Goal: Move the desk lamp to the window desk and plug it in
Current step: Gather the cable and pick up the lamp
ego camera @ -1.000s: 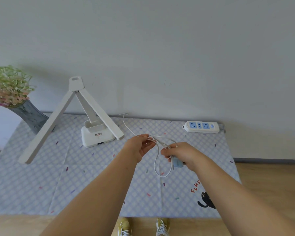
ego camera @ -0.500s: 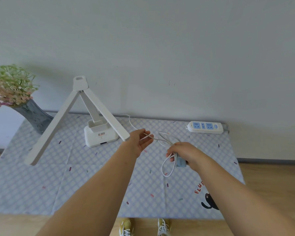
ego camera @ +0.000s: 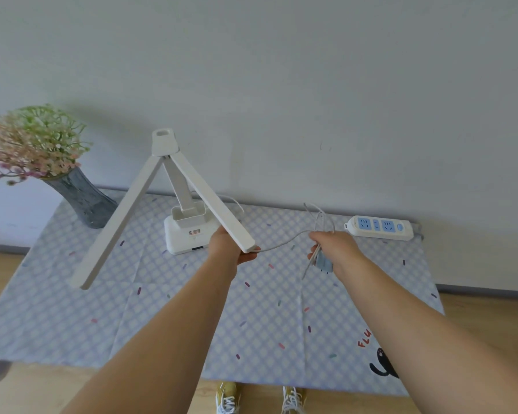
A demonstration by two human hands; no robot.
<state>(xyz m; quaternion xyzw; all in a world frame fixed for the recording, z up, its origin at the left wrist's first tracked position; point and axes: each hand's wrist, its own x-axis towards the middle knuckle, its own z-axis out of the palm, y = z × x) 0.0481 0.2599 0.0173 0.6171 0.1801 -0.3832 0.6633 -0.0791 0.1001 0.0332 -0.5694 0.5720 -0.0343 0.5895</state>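
While the white lamp stands at the back of the tabletop, its two long flat arms spread down from a top hinge above a square base. The left hand pinches its cord; the right hand grips looped cord and the bluish plug.

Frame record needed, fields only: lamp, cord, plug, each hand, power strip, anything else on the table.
desk lamp: stands on the checked tablecloth near the wall, both arms angled down
cord: runs between the hands, the rest bunched in the right hand
plug: blue-grey, in the right hand, not plugged in
left hand: pinches the cord, fingertips partly behind a lamp arm
right hand: grips cord loops and plug
power strip: on the tablecloth by the wall, visible sockets free
vase of flowers: back left corner
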